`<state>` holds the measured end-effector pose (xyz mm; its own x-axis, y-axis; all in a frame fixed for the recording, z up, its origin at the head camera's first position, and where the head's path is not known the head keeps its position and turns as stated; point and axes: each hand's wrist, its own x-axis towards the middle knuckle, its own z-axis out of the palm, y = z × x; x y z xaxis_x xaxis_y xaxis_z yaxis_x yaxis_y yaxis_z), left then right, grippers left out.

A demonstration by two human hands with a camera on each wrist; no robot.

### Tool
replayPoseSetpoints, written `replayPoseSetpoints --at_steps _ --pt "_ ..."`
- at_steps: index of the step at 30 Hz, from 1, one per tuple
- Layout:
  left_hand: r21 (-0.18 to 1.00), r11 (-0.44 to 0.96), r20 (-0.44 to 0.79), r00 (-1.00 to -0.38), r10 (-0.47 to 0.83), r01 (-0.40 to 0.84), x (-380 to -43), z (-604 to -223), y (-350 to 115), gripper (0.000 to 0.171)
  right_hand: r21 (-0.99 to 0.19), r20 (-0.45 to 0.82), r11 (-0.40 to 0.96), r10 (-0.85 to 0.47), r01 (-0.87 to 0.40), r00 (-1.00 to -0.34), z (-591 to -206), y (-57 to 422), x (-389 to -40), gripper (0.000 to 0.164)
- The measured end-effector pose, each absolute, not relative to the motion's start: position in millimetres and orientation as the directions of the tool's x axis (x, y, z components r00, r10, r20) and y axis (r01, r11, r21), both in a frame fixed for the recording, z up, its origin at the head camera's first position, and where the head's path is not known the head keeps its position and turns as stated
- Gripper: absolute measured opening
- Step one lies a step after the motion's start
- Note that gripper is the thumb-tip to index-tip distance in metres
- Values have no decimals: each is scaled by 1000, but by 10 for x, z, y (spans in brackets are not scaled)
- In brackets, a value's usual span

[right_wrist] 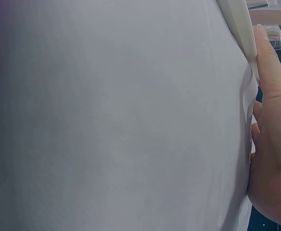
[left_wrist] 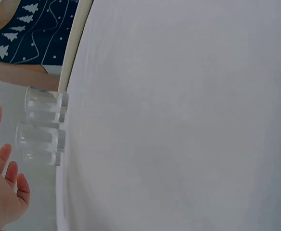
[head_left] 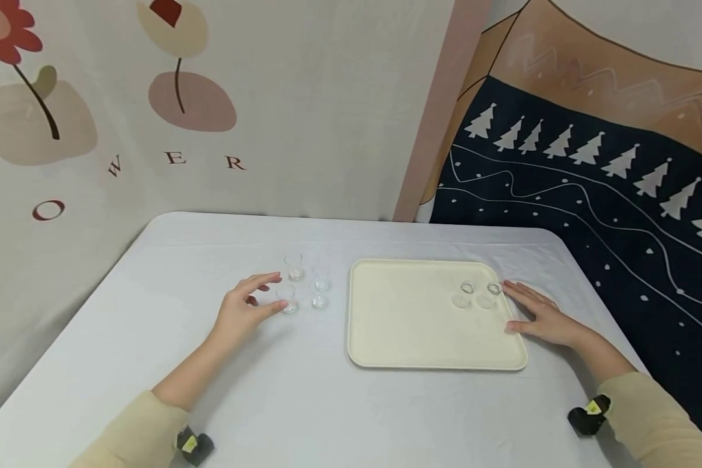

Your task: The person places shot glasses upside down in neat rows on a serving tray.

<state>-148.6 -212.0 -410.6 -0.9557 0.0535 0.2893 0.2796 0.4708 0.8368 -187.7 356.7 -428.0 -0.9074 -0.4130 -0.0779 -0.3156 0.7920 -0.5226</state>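
Note:
My left hand reaches around a small clear glass, thumb and forefinger spread apart on either side of it. In the left wrist view a gap shows between the left hand and the upright glasses. Close by on the tablecloth stand more such glasses, among them one behind and one to the right. The right hand rests on the right rim of a cream tray, fingers fairly straight. Two clear glasses on the tray appear upside down, the nearer one beside its fingertips.
A white cloth covers the table. Behind it hangs a pale curtain with flower prints, and a dark blue cloth with white trees hangs at the right.

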Motion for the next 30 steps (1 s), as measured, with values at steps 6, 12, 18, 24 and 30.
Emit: replayPoseSetpoints --at_steps 6,12,18,24,30 --pt "844 495 201 -977 68 208 -1536 -4201 -2194 52 -522 -76 792 -414 -318 -907 -4287 3562 -1883 85" --pt "847 510 138 -989 58 148 -1567 -4271 -2217 53 -527 -73 787 -419 -321 -905 -4292 3572 -1889 84" --pt "853 513 85 -996 36 91 -1581 -4323 -2206 55 -522 -79 793 -412 -314 -908 -4293 3570 -1891 85" --pt "865 495 69 -996 51 86 -1603 -4384 -2167 52 -530 -83 791 -407 -305 -910 -4294 3575 -1886 85" --pt "849 520 80 -995 52 95 -1606 -4431 -2131 48 -540 -82 783 -412 -307 -907 -4295 3577 -1884 84"
